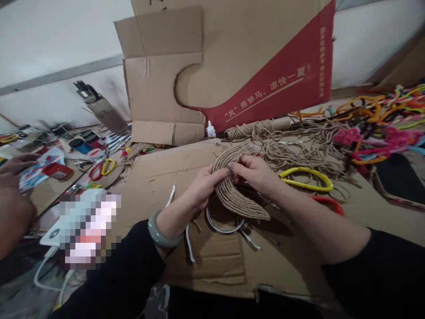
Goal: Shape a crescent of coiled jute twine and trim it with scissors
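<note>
Both hands hold a crescent-shaped piece made of rows of brown twine [229,195] above the cardboard. My left hand [204,186] grips its left edge, thumb on top and fingers underneath. On the inner curve, my right hand [254,173] pinches near the middle of the crescent, its thumb tip close to the left thumb; some fingertips are hidden. Beneath the piece lies a white ring-shaped strip [224,229], partly covered. Scissors with yellow and red handles [307,179] lie under my right forearm. Loose twine [295,155] is heaped beyond my right hand.
A cardboard sheet [159,177] covers the work surface, with an upright cardboard panel [232,53] behind. A small white bottle [210,130] and twine roll [249,130] stand by it. Pipe cleaners [381,137] and a phone [401,177] are right; another person's hand [16,177] is left.
</note>
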`<control>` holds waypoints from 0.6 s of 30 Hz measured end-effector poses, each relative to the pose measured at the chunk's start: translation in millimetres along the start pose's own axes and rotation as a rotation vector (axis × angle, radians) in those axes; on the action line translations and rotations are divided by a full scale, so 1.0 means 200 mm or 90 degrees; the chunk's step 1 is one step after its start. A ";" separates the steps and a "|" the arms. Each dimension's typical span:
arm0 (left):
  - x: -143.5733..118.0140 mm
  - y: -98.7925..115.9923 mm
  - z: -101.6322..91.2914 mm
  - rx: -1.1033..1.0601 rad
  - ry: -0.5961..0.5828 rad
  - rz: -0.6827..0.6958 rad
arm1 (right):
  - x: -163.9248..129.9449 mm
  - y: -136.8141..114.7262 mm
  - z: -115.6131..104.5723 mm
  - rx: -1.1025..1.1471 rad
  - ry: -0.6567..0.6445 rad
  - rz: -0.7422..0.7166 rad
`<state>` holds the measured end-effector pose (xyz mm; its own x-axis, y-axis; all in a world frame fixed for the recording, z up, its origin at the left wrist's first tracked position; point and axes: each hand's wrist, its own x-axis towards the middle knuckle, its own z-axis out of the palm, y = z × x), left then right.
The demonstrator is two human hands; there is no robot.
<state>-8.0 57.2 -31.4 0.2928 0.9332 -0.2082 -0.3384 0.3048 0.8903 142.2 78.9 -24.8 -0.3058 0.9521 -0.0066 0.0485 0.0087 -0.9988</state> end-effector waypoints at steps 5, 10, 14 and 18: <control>0.01 -0.01 -0.01 0.010 -0.020 0.023 | -0.01 0.00 0.02 0.013 0.015 0.012; -0.01 0.01 0.00 0.027 -0.016 0.036 | -0.01 -0.02 0.03 0.031 0.028 0.016; -0.01 0.01 0.01 0.023 -0.006 0.033 | 0.00 -0.02 0.03 0.048 0.032 0.022; 0.00 0.02 0.00 0.021 0.013 0.040 | 0.00 -0.01 0.00 0.021 -0.056 0.019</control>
<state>-9.2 58.9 -28.9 0.2537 0.9540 -0.1597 -0.3259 0.2397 0.9145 142.6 78.2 -22.6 -0.3872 0.9212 -0.0392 0.0278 -0.0308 -0.9991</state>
